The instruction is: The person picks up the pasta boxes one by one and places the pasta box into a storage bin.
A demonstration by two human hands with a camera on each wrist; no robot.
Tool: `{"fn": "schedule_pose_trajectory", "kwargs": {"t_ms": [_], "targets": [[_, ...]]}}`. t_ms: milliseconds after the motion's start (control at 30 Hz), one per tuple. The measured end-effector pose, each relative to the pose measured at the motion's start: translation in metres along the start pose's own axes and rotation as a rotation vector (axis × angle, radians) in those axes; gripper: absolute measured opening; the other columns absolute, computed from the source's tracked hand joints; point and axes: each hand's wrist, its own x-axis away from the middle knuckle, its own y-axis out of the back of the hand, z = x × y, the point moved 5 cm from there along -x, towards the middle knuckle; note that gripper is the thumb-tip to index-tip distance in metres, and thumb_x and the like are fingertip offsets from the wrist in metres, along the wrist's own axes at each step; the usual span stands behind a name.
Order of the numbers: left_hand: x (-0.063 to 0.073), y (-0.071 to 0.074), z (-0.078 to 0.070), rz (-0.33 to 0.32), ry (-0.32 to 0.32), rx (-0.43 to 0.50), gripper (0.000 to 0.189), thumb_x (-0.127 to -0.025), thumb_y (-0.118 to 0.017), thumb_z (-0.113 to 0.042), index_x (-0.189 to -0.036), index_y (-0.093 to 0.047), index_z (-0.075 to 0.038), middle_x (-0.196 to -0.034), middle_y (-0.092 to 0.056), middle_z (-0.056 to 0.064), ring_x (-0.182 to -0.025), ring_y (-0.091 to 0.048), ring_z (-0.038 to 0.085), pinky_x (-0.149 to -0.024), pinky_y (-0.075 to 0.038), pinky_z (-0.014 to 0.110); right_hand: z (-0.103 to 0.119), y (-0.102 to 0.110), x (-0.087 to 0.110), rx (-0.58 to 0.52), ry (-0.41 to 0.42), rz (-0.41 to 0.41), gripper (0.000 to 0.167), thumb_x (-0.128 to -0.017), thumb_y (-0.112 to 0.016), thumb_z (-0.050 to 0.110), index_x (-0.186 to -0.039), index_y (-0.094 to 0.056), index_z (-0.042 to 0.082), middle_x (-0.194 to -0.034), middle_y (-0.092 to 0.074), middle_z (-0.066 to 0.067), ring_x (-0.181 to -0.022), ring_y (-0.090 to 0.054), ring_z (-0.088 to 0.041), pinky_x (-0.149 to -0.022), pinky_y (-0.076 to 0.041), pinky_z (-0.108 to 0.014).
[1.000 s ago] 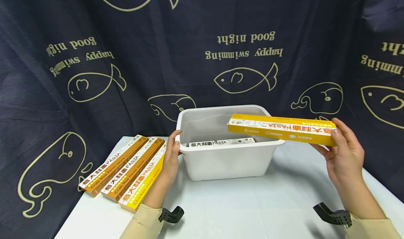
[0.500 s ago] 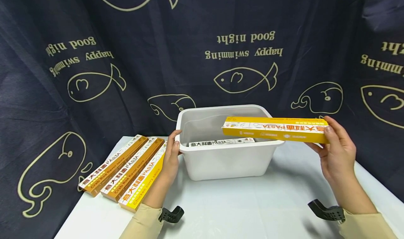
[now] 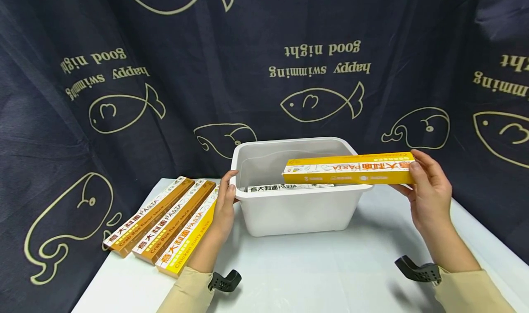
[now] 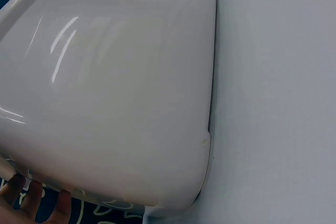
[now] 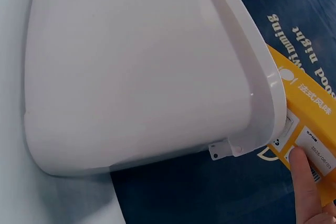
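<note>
While its left end hangs above the tub [image 3: 299, 214], the yellow box [image 3: 349, 169] reaches out past the right rim, nearly level, its PASTA lettering upside down; whether it touches the rim I cannot tell. The right hand [image 3: 433, 196] has its grip pinching the box's right end, thumb on the near side. The tub stands upright, and inside, along its near wall, lies a white box [image 3: 267, 188], partly hidden. The left hand [image 3: 224, 205] grips the tub's left rim between thumb and fingers. To the left, two brown boxes [image 3: 149, 217] and a second yellow box [image 3: 194, 230] lie slanted side by side on the pale counter [image 3: 301, 274], this last one partly covered by the left forearm. Each wrist carries a black fitting [image 3: 419, 271] beside a beige sleeve [image 3: 471, 291]. Behind hangs a navy curtain [image 3: 231, 74] with fish outlines.
</note>
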Motion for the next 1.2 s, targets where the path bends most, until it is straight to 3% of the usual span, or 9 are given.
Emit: {"fn": "schedule_pose_trajectory", "kwargs": {"t_ms": [200, 500, 733, 1000, 1200], "targets": [[-0.001, 0.000, 0.000, -0.003, 0.005, -0.013, 0.048, -0.103, -0.030, -0.033, -0.149, -0.035, -0.022, -0.153, -0.036, 0.015, -0.117, -0.050, 0.016, -0.099, -0.042, 0.038, -0.003, -0.008, -0.003, 0.075, 0.006, 0.050, 0.041, -0.098, -0.062, 0.014, -0.138, -0.054, 0.011, -0.124, -0.056, -0.001, -0.101, -0.065, -0.012, -0.068, -0.059, -0.026], [0.000, 0.000, -0.002, -0.005, -0.003, -0.023, 0.048, -0.103, -0.029, -0.033, -0.149, -0.035, -0.021, -0.155, -0.035, 0.010, -0.119, -0.048, 0.021, -0.100, -0.041, 0.043, -0.012, -0.018, -0.013, 0.288, 0.021, 0.039, 0.039, -0.099, -0.062, 0.020, -0.137, -0.057, 0.014, -0.121, -0.059, 0.006, -0.103, -0.058, -0.009, -0.072, -0.056, -0.013], [0.001, 0.001, 0.000, -0.006, -0.002, -0.020, 0.048, -0.103, -0.029, -0.033, -0.149, -0.036, -0.021, -0.155, -0.034, 0.013, -0.119, -0.048, 0.020, -0.101, -0.041, 0.043, -0.022, -0.028, -0.018, 0.367, 0.048, 0.109, 0.037, -0.099, -0.062, 0.019, -0.135, -0.058, 0.011, -0.117, -0.061, 0.012, -0.105, -0.056, -0.004, -0.082, -0.049, -0.006], [0.001, 0.000, 0.001, -0.003, -0.002, -0.017, 0.047, -0.103, -0.030, -0.032, -0.148, -0.036, -0.021, -0.154, -0.034, 0.016, -0.118, -0.049, 0.021, -0.101, -0.041, 0.046, -0.034, -0.035, -0.016, 0.536, -0.012, 0.127, 0.041, -0.100, -0.060, 0.029, -0.139, -0.056, 0.015, -0.116, -0.058, 0.019, -0.108, -0.052, -0.001, -0.086, -0.044, -0.002], [0.001, 0.000, 0.001, -0.004, -0.010, -0.015, 0.047, -0.103, -0.030, -0.031, -0.148, -0.036, -0.021, -0.154, -0.034, 0.016, -0.117, -0.050, 0.017, -0.100, -0.042, 0.042, -0.044, -0.041, -0.013, 0.565, -0.028, 0.191, 0.045, -0.101, -0.057, 0.031, -0.143, -0.052, 0.015, -0.121, -0.056, 0.023, -0.112, -0.051, 0.002, -0.086, -0.045, -0.003]]}}
